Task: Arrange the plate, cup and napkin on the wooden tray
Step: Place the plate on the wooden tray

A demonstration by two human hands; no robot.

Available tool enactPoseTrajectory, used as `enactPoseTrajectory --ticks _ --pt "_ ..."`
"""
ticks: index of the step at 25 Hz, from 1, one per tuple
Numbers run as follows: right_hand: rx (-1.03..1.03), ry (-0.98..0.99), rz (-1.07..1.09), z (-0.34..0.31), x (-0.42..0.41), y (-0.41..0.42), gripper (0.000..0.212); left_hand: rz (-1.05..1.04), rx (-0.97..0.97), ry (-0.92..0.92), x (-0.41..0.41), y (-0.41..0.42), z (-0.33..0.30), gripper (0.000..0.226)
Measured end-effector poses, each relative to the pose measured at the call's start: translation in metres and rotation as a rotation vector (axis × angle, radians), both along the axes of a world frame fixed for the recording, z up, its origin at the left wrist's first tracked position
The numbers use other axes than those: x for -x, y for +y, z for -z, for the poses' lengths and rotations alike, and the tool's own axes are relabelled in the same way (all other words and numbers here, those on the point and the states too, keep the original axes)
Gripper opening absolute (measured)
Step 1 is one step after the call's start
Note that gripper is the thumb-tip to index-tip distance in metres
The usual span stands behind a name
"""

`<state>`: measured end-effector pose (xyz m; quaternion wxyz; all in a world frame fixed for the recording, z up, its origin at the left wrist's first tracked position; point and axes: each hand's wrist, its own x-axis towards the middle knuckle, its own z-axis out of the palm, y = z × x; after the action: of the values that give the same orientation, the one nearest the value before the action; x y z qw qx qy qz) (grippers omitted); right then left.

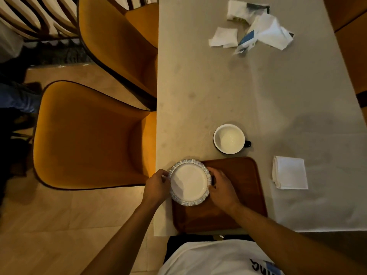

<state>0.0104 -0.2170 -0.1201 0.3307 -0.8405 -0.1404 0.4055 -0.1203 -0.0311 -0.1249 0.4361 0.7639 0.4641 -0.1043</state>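
A small white plate with a frilled patterned rim sits over the left end of the dark wooden tray, its left edge overhanging the tray. My left hand grips the plate's left rim and my right hand grips its right rim. A cup, white inside with a dark handle pointing right, stands on the tablecloth just beyond the tray. A folded white napkin lies flat on the cloth to the right of the tray.
The table has a pale cloth, and its left edge runs close to the plate. Crumpled tissues and wrappers lie at the far end. Two orange chairs stand to the left of the table.
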Motion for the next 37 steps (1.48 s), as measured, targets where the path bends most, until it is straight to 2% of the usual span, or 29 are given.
enactPoseTrajectory --ticks 13,16,19,21,23,26,28,31,33,37 --pt "0.01 -0.024 -0.014 0.003 -0.004 0.004 0.059 -0.021 0.031 -0.013 -0.002 -0.001 -0.006 0.009" --pt "0.064 -0.014 -0.102 -0.002 -0.008 0.004 0.056 -0.021 0.051 0.019 -0.003 0.001 -0.006 0.006" --pt "0.147 -0.233 -0.189 -0.015 -0.02 0.005 0.042 0.014 -0.044 0.081 -0.011 0.006 -0.012 0.02" --pt "0.104 -0.444 -0.027 -0.029 -0.036 0.007 0.024 0.028 -0.183 0.048 -0.025 0.009 -0.019 0.028" --pt "0.026 -0.568 0.167 -0.037 -0.057 0.007 0.024 0.026 -0.225 -0.031 -0.052 0.008 -0.029 0.027" --pt "-0.006 -0.531 0.348 -0.038 -0.088 0.009 0.05 0.051 -0.123 -0.136 -0.101 -0.002 -0.041 0.025" --pt "0.04 -0.397 0.417 -0.033 -0.104 0.011 0.058 0.02 0.059 -0.172 -0.131 -0.009 -0.043 0.03" --pt "0.039 -0.247 0.353 -0.022 -0.117 0.009 0.052 -0.116 0.353 -0.142 -0.164 -0.018 -0.03 0.049" --pt "0.036 -0.22 0.268 -0.018 -0.121 0.007 0.05 -0.23 0.485 -0.143 -0.18 -0.023 -0.016 0.05" --pt "-0.027 -0.205 0.306 -0.028 -0.123 0.009 0.052 -0.281 0.519 -0.192 -0.194 -0.041 -0.039 0.039"
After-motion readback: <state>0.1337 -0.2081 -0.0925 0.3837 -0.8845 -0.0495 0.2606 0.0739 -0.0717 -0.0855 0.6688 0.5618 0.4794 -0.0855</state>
